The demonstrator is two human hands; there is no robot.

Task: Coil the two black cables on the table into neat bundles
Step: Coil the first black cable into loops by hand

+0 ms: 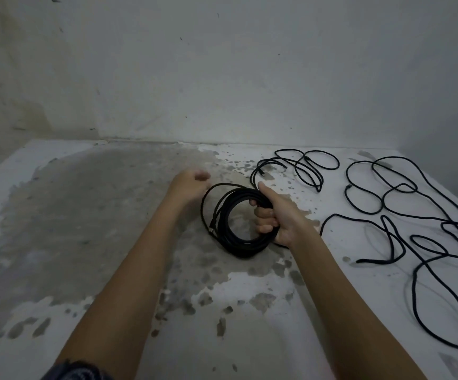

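Observation:
A black cable is wound into a round coil (233, 241) at the middle of the table (99, 215). My right hand (277, 215) grips the coil's right side, fingers through its centre. The cable's loose tail (308, 171) lies in loops just behind. My left hand (189, 185) hovers with curled fingers at the coil's upper left, next to its outermost loop; whether it holds the strand is unclear. A second, thicker black cable (425, 215) sprawls uncoiled over the table's right side.
The table has a worn white-and-grey surface and butts against a stained wall (222, 78) at the back. Its right edge (442, 176) runs just past the thick cable. A dark patterned sleeve (77, 371) shows at the bottom left.

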